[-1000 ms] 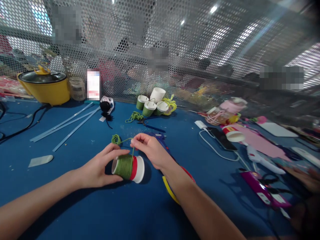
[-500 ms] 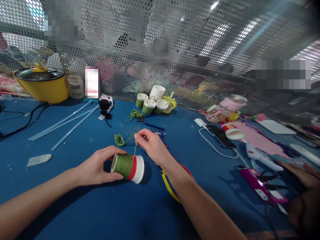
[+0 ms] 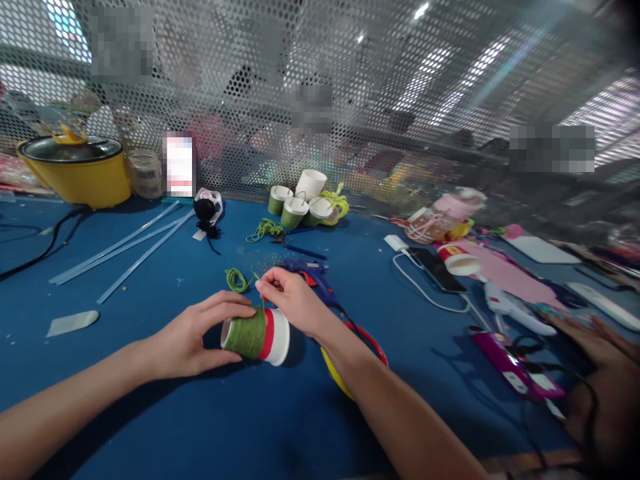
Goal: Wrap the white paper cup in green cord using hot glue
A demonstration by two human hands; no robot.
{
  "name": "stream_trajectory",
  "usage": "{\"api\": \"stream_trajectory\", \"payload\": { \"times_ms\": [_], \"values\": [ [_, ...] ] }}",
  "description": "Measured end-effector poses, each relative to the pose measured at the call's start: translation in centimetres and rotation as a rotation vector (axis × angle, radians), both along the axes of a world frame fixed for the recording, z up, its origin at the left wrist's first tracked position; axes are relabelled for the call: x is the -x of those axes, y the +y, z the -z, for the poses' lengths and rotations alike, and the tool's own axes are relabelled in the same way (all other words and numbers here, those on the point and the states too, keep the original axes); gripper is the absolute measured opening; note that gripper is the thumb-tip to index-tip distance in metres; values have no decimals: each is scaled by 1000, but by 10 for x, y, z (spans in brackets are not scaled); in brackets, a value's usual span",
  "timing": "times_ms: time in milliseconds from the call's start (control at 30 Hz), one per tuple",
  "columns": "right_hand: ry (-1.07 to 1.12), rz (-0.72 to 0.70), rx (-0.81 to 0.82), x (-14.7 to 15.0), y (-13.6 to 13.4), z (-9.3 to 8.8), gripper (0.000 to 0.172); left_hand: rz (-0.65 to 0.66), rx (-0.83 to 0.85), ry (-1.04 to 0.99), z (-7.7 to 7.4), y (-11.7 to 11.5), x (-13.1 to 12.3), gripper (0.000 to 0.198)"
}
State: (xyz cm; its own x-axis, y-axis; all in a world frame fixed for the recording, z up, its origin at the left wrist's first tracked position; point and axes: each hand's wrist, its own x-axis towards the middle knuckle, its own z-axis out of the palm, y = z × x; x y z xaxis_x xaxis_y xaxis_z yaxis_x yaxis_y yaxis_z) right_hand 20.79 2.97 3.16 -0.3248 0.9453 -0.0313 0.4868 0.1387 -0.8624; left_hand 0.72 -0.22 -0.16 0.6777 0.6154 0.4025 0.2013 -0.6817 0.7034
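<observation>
A paper cup lies on its side above the blue table, its white rim facing right. Green cord is wound round most of its wall, leaving a red band bare near the rim. My left hand grips the cup's base end between thumb and fingers. With thumb and forefinger, my right hand pinches the loose green cord just above the cup. Beyond the hands a small coil of green cord rests on the table. A blue glue gun is partly hidden behind my right hand.
Cord-wrapped cups, a white cup stack and pliers stand or lie behind. Clear glue sticks and a yellow pot are left. Right are a phone, a purple power strip and another person's hand.
My right hand has moved left and down, bringing the cord closer to the cup. More of the blue glue gun shows. The cup stays in my left hand.
</observation>
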Motion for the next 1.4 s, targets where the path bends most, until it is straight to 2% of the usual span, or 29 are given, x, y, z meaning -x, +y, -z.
{"api": "stream_trajectory", "payload": {
  "times_ms": [533, 767, 933, 1100, 1200, 1400],
  "values": [
    [-195, -88, 69, -3, -5, -7, 17, 11, -160, 77, 1, -1, 1, 39],
    [-231, -96, 55, -1, -6, -11, 19, -29, -92, 90, 6, -3, 0, 40],
    [-198, -59, 94, 3, -8, -8, 17, -45, 5, 67, 5, -1, -3, 58],
    [-208, -45, 70, 3, -7, -4, 19, -114, -109, 64, 9, -2, -2, 42],
    [-194, -93, 90, 1, -6, -3, 19, -132, -167, 88, 14, -2, -1, 42],
    [-223, -128, 52, 0, -7, -2, 21, -88, -135, 56, 11, -2, -2, 42]
  ]
}}
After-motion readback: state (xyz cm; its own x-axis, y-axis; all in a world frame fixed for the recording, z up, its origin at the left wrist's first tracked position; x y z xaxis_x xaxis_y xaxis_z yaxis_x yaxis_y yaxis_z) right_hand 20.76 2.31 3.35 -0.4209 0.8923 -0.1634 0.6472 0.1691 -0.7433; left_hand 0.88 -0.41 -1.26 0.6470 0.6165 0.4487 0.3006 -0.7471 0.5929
